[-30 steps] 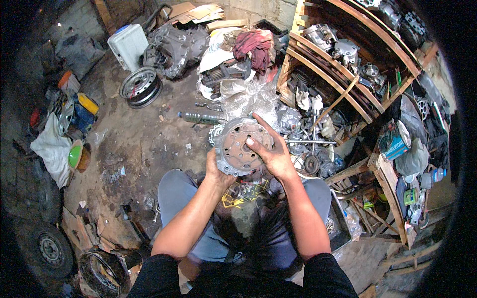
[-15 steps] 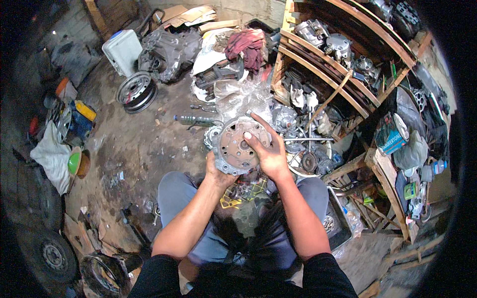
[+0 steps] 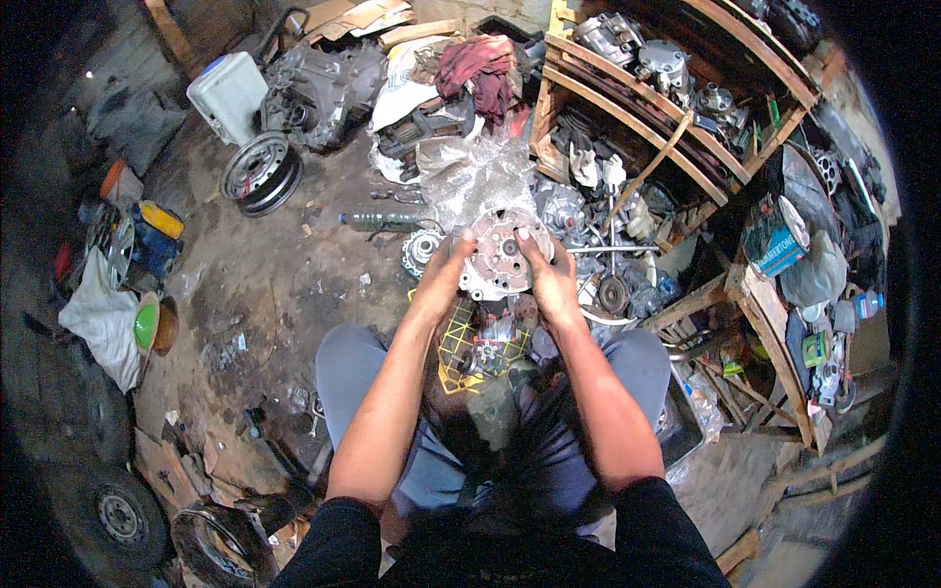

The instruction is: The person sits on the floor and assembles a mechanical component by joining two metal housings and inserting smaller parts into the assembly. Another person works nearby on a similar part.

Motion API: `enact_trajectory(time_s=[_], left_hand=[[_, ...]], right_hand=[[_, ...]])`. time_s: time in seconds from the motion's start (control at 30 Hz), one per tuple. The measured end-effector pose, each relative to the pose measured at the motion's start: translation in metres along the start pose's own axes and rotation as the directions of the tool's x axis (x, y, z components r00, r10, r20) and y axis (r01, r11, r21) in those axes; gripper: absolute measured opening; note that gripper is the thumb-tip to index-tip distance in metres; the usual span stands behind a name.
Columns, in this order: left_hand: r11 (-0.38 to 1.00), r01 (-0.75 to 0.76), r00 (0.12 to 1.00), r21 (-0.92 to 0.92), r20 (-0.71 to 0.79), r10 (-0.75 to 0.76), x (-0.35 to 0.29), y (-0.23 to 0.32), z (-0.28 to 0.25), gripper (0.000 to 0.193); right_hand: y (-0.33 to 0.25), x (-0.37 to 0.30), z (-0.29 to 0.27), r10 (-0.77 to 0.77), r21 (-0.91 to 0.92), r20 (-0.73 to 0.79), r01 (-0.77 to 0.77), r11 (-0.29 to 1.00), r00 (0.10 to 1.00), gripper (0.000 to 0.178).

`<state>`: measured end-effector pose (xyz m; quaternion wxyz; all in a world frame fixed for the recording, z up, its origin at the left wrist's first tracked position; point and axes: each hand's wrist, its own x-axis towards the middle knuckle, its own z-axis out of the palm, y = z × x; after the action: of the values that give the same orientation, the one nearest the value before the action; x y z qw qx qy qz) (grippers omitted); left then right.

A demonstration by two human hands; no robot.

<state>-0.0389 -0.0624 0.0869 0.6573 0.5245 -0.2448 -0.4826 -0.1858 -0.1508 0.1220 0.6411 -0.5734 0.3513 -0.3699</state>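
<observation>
Between my two hands is a round metal housing (image 3: 502, 257), grey at the rim, with a rust-brown face full of holes and a small centre opening. My left hand (image 3: 443, 279) grips its left edge, thumb on the front. On the opposite edge my right hand (image 3: 557, 282) is closed round it, its thumb lying on the face. The fingers behind the part are hidden. Just left of it a toothed metal ring (image 3: 421, 253) rests on the ground. Beneath my hands lies a yellow grid (image 3: 453, 345) with a small metal part (image 3: 488, 355) on it.
Crumpled clear plastic (image 3: 477, 181) lies beyond the housing, a clear bottle (image 3: 380, 222) to its left. Metal parts and a long rod (image 3: 613, 249) crowd the right, below a wooden shelf (image 3: 637, 103). A wheel rim (image 3: 262, 174) and gearbox casing (image 3: 323, 93) stand far left.
The housing has moved away from me and to the right, with its face tilted differently. My left hand has shifted up its side; my right thumb is nearer the rim.
</observation>
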Motion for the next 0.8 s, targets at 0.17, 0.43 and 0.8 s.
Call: enact_trajectory(time_s=[0.17, 0.43, 0.8], left_hand=[[0.984, -0.174, 0.979, 0.027, -0.101, 0.176, -0.025, 0.026, 0.027, 0.066], [0.855, -0.322, 0.931, -0.408, -0.299, 0.208, -0.039, 0.061, -0.011, 0.061], [0.842, -0.492, 0.795, -0.22, -0.509, 0.331, -0.055, 0.082, -0.091, 0.051]], right_hand=[[-0.018, -0.005, -0.013, -0.221, -0.163, 0.174, 0.249, 0.955, 0.96, 0.064], [-0.067, -0.015, -0.018, -0.281, 0.185, 0.274, 0.237, 0.954, 0.92, 0.087], [-0.035, 0.077, -0.04, -0.431, -0.614, 0.185, 0.447, 0.651, 0.883, 0.029]])
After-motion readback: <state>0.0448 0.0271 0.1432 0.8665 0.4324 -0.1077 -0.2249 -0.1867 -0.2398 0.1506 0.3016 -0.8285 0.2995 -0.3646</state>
